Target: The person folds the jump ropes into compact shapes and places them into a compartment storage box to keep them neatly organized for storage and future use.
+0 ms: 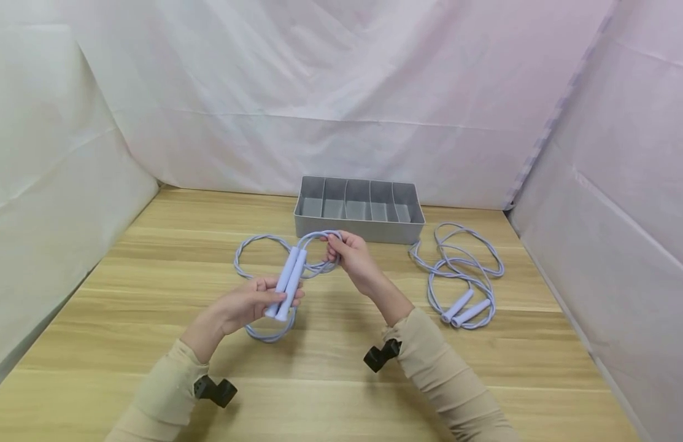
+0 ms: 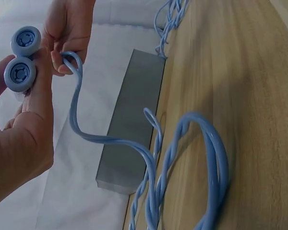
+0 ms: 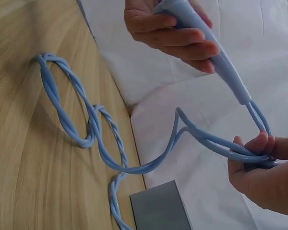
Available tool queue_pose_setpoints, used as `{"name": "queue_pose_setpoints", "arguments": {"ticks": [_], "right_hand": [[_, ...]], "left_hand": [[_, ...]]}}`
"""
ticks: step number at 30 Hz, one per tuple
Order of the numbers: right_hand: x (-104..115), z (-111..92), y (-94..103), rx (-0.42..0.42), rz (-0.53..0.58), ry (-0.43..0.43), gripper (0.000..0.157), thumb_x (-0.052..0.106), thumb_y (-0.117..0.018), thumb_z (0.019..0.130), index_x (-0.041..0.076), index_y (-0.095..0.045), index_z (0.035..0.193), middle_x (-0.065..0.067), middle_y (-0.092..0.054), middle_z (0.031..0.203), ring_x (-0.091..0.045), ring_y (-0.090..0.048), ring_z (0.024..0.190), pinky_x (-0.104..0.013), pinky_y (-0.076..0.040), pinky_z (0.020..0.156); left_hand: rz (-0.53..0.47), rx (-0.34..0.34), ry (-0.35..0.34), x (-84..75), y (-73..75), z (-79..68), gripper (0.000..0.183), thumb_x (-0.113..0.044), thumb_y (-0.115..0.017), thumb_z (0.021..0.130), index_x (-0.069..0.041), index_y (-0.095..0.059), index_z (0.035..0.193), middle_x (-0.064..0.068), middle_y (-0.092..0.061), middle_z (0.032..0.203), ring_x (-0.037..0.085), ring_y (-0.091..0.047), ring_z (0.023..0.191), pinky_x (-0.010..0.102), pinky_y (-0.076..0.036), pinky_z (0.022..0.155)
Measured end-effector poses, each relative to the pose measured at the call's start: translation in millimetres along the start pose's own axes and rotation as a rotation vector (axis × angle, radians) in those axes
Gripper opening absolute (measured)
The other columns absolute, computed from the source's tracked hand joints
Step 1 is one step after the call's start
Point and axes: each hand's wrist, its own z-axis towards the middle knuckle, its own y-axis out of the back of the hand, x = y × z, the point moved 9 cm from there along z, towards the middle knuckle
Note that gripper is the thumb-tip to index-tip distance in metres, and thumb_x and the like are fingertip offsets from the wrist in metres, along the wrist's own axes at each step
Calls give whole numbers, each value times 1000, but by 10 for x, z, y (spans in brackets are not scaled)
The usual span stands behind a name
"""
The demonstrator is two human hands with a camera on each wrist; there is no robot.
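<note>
My left hand (image 1: pixel 258 299) grips the two light-blue handles of a jump rope (image 1: pixel 291 273) side by side, raised above the wooden table. With thumb and fingers, my right hand (image 1: pixel 352 258) pinches the doubled cord just past the handles' upper ends. From there the cord hangs down, and in the right wrist view its twisted loops (image 3: pixel 62 115) rest on the wood. Seen from the left wrist, the round ends of both handles (image 2: pixel 20 74) face the camera. A second jump rope (image 1: pixel 463 270) of the same colour lies loosely looped at the right, its two handles together.
A grey box (image 1: pixel 360 230) with several compartments stands at the back of the table (image 1: pixel 330 393), just beyond my right hand. White cloth walls (image 1: pixel 330 110) enclose the table at the back and both sides. Black wrist cameras (image 1: pixel 215 390) sit on both sleeves.
</note>
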Motion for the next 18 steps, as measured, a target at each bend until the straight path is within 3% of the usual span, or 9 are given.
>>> {"name": "queue_pose_setpoints", "arguments": {"ticks": [9, 14, 18], "right_hand": [[33, -14, 39, -38, 10, -17, 20, 6, -41, 96, -11, -51, 99, 1, -36, 61, -8, -36, 57, -23, -42, 63], [43, 6, 16, -34, 58, 13, 13, 6, -46, 93, 4, -56, 86, 2, -40, 62, -8, -39, 57, -21, -43, 61], [17, 37, -59, 1, 163, 39, 13, 4, -46, 92, 11, -55, 86, 3, -47, 64, -7, -43, 59, -19, -44, 61]], "left_hand": [[75, 40, -5, 70, 32, -2, 43, -1, -48, 91, 19, -34, 127, 4, -64, 109, 13, -60, 102, 28, -47, 90], [139, -34, -3, 8, 59, -6, 51, -1, -54, 88, 23, -30, 126, 1, -66, 104, 15, -61, 100, 27, -49, 87], [220, -97, -25, -197, 77, -22, 50, -5, -56, 88, 19, -34, 126, 0, -67, 103, 17, -61, 101, 27, -48, 88]]}}
